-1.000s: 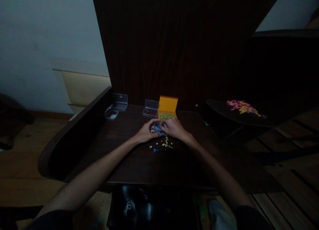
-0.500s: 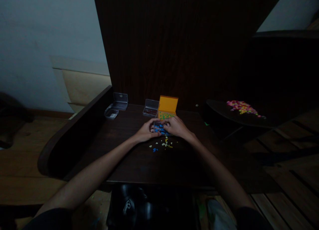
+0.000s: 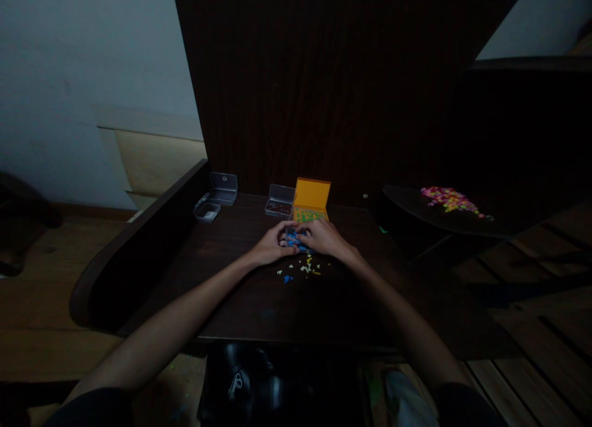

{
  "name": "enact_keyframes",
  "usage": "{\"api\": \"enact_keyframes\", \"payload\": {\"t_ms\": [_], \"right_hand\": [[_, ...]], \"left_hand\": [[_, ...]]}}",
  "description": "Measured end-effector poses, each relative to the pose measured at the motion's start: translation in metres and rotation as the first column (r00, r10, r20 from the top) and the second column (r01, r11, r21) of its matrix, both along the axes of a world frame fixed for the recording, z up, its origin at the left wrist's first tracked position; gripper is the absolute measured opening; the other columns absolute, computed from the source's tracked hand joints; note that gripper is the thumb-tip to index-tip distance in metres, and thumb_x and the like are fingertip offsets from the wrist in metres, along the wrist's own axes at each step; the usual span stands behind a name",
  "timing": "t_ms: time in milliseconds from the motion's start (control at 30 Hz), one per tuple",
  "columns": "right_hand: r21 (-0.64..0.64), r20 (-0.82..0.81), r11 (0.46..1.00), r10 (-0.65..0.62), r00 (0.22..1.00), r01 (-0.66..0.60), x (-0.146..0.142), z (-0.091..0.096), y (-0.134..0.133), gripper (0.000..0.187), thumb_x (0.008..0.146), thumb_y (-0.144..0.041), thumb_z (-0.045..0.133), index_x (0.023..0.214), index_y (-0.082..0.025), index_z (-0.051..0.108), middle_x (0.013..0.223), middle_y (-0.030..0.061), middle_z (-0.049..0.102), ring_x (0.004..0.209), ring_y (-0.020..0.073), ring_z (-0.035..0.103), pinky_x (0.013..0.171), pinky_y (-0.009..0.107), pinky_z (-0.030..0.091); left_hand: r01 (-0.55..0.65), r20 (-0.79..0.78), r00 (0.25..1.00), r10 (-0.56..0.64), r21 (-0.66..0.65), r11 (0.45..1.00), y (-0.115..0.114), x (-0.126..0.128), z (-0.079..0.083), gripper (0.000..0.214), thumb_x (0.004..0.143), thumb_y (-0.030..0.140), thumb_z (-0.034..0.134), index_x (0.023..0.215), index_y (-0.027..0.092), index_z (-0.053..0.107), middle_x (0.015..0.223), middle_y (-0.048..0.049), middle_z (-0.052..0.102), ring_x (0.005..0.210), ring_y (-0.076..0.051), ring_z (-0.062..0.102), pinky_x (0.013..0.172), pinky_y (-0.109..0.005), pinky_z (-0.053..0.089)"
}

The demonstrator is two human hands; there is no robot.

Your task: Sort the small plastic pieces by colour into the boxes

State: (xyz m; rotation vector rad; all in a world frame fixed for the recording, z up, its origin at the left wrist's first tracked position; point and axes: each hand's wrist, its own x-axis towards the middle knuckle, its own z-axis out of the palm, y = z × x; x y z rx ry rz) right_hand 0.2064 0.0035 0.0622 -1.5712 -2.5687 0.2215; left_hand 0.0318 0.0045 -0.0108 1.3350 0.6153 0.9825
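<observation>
A small clear plastic box of blue pieces [image 3: 293, 239] sits at the middle of the dark desk [image 3: 259, 304]. Around its left side wraps my left hand [image 3: 272, 244], thumb in front and fingers behind. My right hand [image 3: 322, 236] reaches over the box's right part with bent fingers among the blue pieces; what its fingertips pinch, if anything, is too small to make out. Just behind stands an open orange case [image 3: 312, 194] with green pieces [image 3: 309, 215]. Loose pale and yellow bits [image 3: 307, 267] lie in front of the box, with a few blue ones [image 3: 288, 279].
Left of the orange case is an open clear box [image 3: 279, 207] of dark red pieces. Further left stand another open clear box [image 3: 222, 196] and a small clear container [image 3: 206, 211]. A pile of pink and yellow pieces [image 3: 451, 200] rests on a side shelf [image 3: 411, 206] at right.
My right hand has shifted slightly left and down, its fingers lower over the blue pieces. My left hand keeps its hold on the box.
</observation>
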Motion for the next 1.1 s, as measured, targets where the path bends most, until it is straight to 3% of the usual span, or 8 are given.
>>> {"api": "enact_keyframes", "payload": {"t_ms": [567,1100], "right_hand": [[0.015,0.095,1.0,0.026,0.995,-0.027,-0.0037,-0.0015,-0.0016,0.024,0.088,-0.025,0.055,0.106,-0.02,0.071,0.095,0.0087,0.071,0.091,0.0217,0.063,0.076,0.028,0.042],[-0.033,0.164,0.993,0.12,0.979,-0.117,-0.0026,0.0066,-0.0031,0.03,0.097,-0.026,0.04,0.102,-0.015,0.067,0.101,0.0117,0.07,0.087,0.0202,0.064,0.071,0.027,0.039]], "left_hand": [[-0.004,-0.008,1.0,0.004,0.027,1.0,0.0018,-0.0002,-0.0045,0.067,0.06,0.016,0.084,0.12,0.016,0.052,0.107,-0.0062,0.062,0.085,-0.012,0.063,0.078,-0.028,0.054],[0.009,-0.029,1.0,-0.008,0.013,1.0,0.0003,-0.0006,-0.0006,0.069,0.062,0.015,0.081,0.123,0.016,0.049,0.1,-0.0044,0.064,0.082,-0.011,0.062,0.079,-0.029,0.052]]}}
